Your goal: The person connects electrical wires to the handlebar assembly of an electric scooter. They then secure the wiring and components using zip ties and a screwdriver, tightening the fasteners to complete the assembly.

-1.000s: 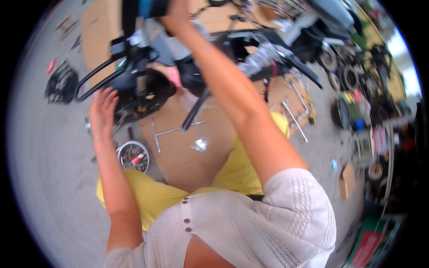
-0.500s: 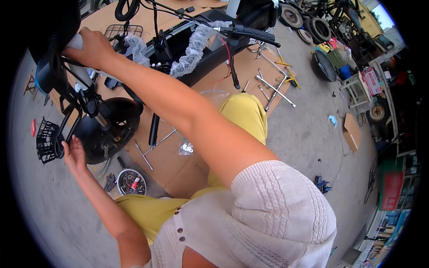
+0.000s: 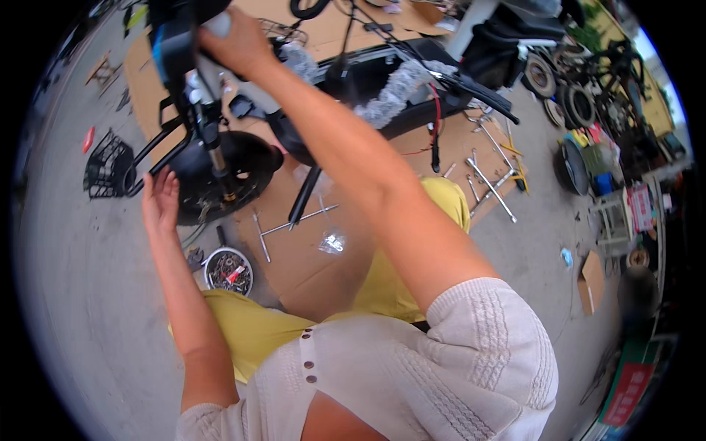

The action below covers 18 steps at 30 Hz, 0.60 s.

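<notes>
A partly assembled black electric scooter stands in front of me, bubble wrap on its bars. My right hand reaches up to its front end, fingers wrapped round a white rounded part, mostly hidden by the hand. My left hand is open, fingers stretched upward, by the lower end of a bent black tube rack. Whether the fingertips touch the rack I cannot tell. Just right of this hand is the front wheel under the fork.
Beneath the scooter lies cardboard with a T-handle wrench and a small plastic bag. A bowl of screws sits near my left knee. A cross wrench lies at right, a black basket at far left.
The whole view has turned, so the scooter and tools appear farther right. My right hand keeps its hold on the white part, and my left hand stays open beside the rack.
</notes>
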{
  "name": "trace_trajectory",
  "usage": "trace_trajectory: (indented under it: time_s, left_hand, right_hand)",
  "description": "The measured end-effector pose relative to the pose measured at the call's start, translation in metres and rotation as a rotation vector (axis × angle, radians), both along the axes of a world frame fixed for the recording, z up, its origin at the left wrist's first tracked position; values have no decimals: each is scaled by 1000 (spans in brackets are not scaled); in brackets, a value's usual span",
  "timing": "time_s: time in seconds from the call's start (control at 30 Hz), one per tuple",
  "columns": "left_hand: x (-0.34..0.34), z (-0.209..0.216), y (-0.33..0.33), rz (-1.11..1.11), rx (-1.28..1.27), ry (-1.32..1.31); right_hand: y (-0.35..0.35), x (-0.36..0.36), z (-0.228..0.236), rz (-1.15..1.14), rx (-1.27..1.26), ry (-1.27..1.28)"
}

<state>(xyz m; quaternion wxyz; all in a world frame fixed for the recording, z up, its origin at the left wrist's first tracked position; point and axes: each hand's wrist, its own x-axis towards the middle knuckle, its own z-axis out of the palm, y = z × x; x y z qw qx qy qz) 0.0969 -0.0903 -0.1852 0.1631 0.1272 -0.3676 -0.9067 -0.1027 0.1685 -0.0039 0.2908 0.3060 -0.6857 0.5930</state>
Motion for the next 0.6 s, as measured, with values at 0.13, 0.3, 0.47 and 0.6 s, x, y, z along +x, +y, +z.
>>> trace_trajectory:
  time_s: [0.13, 0.3, 0.47, 0.6]
  left_hand:
    - [22, 17, 28, 124, -189, -97]
    - [47, 4, 34, 279, 10, -178]
    - [66, 53, 55, 685, 76, -181]
    - [90, 95, 107, 585, 307, -213]
  right_hand:
    - [3, -4, 10, -57, 257, 63]
    - [2, -24, -6, 322, 142, 296]
    - [0, -18, -1, 44, 118, 56]
    - [48, -38, 3, -63, 440, 304]
